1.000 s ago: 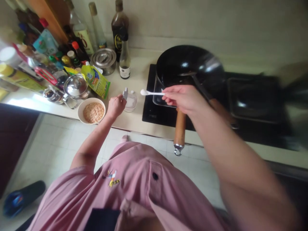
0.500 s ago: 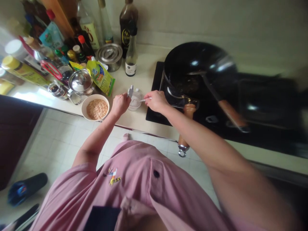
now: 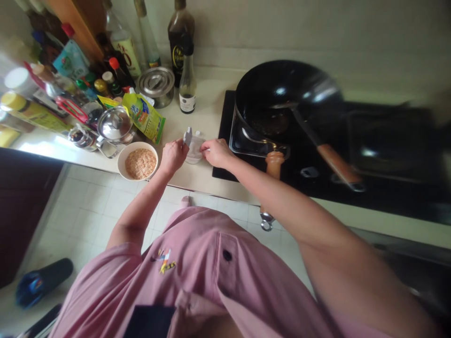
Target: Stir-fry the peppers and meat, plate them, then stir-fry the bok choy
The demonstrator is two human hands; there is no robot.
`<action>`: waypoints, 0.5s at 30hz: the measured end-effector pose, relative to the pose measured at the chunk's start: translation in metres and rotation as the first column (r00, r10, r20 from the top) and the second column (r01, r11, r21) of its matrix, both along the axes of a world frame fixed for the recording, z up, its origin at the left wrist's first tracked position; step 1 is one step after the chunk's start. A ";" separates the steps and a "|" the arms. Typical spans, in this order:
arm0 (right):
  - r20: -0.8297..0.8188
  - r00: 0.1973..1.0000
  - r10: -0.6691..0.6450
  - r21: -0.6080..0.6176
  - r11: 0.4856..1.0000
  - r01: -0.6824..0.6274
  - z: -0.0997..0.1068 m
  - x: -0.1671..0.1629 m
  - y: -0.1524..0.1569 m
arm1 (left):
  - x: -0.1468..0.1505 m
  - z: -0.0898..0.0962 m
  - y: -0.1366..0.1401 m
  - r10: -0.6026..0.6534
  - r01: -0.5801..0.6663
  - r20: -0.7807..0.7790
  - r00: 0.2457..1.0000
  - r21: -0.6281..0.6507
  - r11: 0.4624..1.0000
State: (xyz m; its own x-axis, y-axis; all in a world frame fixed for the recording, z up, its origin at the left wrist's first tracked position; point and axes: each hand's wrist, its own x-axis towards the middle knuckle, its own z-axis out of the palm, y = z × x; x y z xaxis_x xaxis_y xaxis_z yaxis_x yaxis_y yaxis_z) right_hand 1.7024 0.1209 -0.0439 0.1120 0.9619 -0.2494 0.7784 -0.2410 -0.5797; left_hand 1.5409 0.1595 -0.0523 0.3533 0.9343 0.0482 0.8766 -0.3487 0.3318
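At the counter's front part, a small clear jar (image 3: pixel 193 154) with whitish contents stands between my hands. My left hand (image 3: pixel 172 156) is closed on its raised pale lid (image 3: pixel 188 136), which is tilted up on the jar's left side. The fingers of my right hand (image 3: pixel 218 153) pinch a small white spoon (image 3: pixel 207 149) at the jar's right side. Only a bit of the spoon's handle shows; its far end is hidden. Left of my left hand sits a white bowl (image 3: pixel 120 165) of pinkish-brown minced food (image 3: pixel 141 164).
A black wok (image 3: pixel 253 103) with a wooden-handled spatula (image 3: pixel 334 162) inside sits on the black stove (image 3: pixel 221 159) to the right. Its wooden handle (image 3: pixel 274 164) juts past the counter edge. Bottles, a green-yellow pouch (image 3: pixel 146 117) and lidded metal pots (image 3: pixel 157 84) crowd the back left.
My right hand has moved left, closer to the jar, and less of the spoon handle shows. My left hand still holds the lid up. The whole view has shifted slightly.
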 end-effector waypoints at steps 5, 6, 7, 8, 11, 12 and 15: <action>-0.173 0.977 -0.126 -0.068 0.991 0.115 0.000 0.010 -0.001 | 0.000 0.000 0.000 0.009 -0.009 -0.005 1.000 0.001 1.000; -0.201 0.969 -0.146 -0.080 0.988 0.132 0.001 0.013 -0.003 | 0.000 0.000 0.000 0.009 -0.009 -0.008 1.000 0.003 1.000; -0.236 0.957 -0.169 -0.089 0.984 0.151 0.004 0.017 -0.005 | -0.001 0.000 0.001 0.007 -0.007 -0.012 1.000 0.006 1.000; -0.288 0.937 -0.198 -0.094 0.980 0.178 0.007 0.021 -0.008 | -0.001 0.000 0.001 0.003 -0.003 -0.017 1.000 0.010 1.000; -0.537 0.789 -0.299 -0.108 0.952 0.287 0.027 0.042 -0.026 | -0.002 0.000 0.002 0.000 0.001 -0.038 0.999 0.018 1.000; -0.616 0.719 -0.322 -0.108 0.938 0.329 0.035 0.051 -0.034 | -0.002 -0.001 0.002 0.001 0.000 -0.044 0.999 0.021 1.000; -0.709 0.602 -0.368 -0.052 0.878 0.475 0.062 0.085 -0.057 | -0.003 -0.001 0.003 0.001 0.002 -0.056 0.998 0.037 0.999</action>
State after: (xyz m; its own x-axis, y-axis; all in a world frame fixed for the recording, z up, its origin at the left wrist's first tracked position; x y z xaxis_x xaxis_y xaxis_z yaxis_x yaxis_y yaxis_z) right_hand 1.7873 0.0643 0.0177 0.3644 0.8798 -0.3053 -0.0184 -0.3210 -0.9469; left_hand 1.5383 0.1626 -0.0532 0.3569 0.9320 0.0631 0.8933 -0.3603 0.2688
